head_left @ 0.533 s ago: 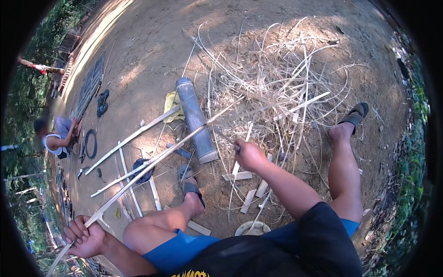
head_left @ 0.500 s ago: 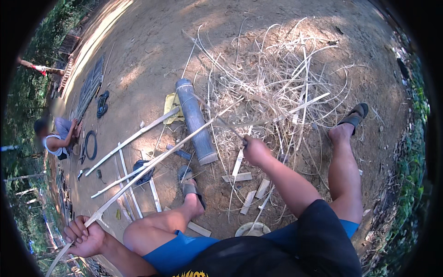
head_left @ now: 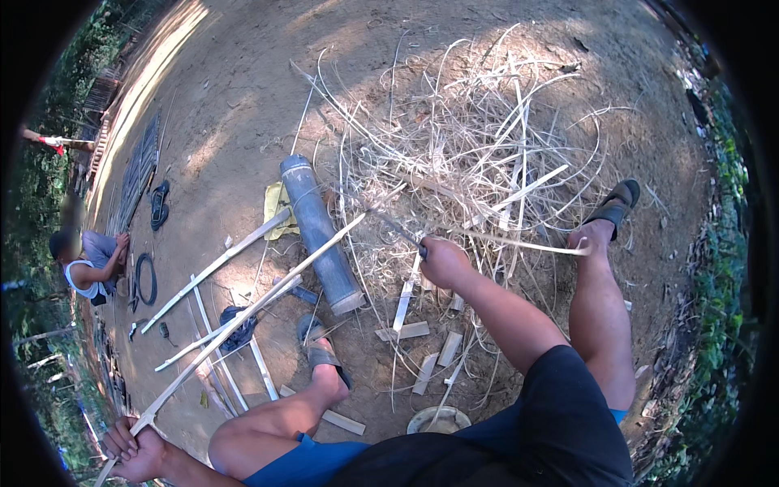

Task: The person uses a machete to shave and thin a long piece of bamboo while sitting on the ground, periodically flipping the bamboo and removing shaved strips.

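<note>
My left hand [head_left: 134, 450], at the lower left, is closed around a long pale bamboo strip [head_left: 264, 300]. The strip slants up and right across the middle, and its far end lies near the shavings. My right hand [head_left: 446, 263] grips the dark handle of a knife [head_left: 395, 225]. Its thin blade points up and left, close to the strip's far end; whether they touch I cannot tell. A dark grey bamboo tube [head_left: 320, 231] lies on the ground beyond the strip. Right of the knife, a thin curled shaving [head_left: 519, 242] reaches toward my right shin.
A big tangle of shavings [head_left: 487, 130] covers the ground ahead. Bamboo slats [head_left: 213, 272] and a dark plastic bag [head_left: 237, 325] lie at left; short offcuts [head_left: 424, 373] and a pale bowl [head_left: 438, 420] are near me. Another person [head_left: 93, 264] sits far left.
The view has shifted, so most things appear farther left. A thin curled shaving now stretches from near the knife toward my right shin. Both hands keep their hold.
</note>
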Demonstrator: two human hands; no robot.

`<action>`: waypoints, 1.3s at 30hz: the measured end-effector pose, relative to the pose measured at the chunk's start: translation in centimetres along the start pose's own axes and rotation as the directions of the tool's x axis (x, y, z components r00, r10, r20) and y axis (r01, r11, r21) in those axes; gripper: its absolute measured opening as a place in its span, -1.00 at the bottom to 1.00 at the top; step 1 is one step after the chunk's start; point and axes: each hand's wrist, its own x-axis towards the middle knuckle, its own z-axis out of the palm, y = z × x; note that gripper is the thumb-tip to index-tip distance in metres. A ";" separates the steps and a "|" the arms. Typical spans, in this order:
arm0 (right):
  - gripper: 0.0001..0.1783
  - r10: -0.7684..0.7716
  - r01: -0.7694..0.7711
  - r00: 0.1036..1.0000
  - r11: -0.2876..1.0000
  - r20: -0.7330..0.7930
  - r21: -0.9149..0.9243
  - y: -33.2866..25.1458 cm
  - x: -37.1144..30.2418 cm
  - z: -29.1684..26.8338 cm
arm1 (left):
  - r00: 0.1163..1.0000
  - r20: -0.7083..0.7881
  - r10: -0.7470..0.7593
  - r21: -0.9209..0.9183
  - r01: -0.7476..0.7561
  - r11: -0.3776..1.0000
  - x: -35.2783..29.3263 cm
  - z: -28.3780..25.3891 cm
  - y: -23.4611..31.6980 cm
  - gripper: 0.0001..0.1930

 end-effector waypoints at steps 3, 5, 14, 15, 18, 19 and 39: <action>-0.75 0.022 -0.021 1.000 0.995 -0.010 0.093 1.0 -0.3 0.1 | 0.997 0.076 -0.031 -0.014 0.033 0.999 1.2 -0.8 -0.2 -0.34; -0.71 0.214 -0.210 0.977 0.946 0.011 0.248 5.0 1.5 0.3 | 0.996 0.059 -0.072 -0.006 0.072 0.997 1.1 -0.4 -0.6 -0.35; -0.66 0.321 -0.324 0.946 0.943 0.044 0.081 6.2 2.6 -1.7 | 0.995 0.090 -0.033 -0.011 0.034 0.999 1.1 -1.5 -0.6 -0.25; -0.66 0.348 -0.349 0.937 0.936 0.024 0.042 6.2 3.0 -1.7 | 0.996 0.076 -0.049 -0.011 0.050 0.999 1.1 -1.3 -0.5 -0.25; -0.65 0.258 -0.258 0.966 0.966 0.033 -0.006 6.3 3.4 -1.4 | 0.996 0.060 -0.063 -0.027 0.065 0.998 1.2 -1.3 -0.5 -0.30; -0.58 0.213 -0.214 0.976 0.977 0.042 0.019 5.8 3.1 -1.2 | 0.998 0.031 -0.051 -0.010 0.052 0.999 0.9 -1.1 -0.4 -0.31; -0.76 -0.440 0.467 0.884 0.843 -0.158 0.268 -18.1 -15.7 2.7 | 0.975 -0.210 0.069 0.063 -0.056 0.996 -4.6 3.2 0.0 -0.33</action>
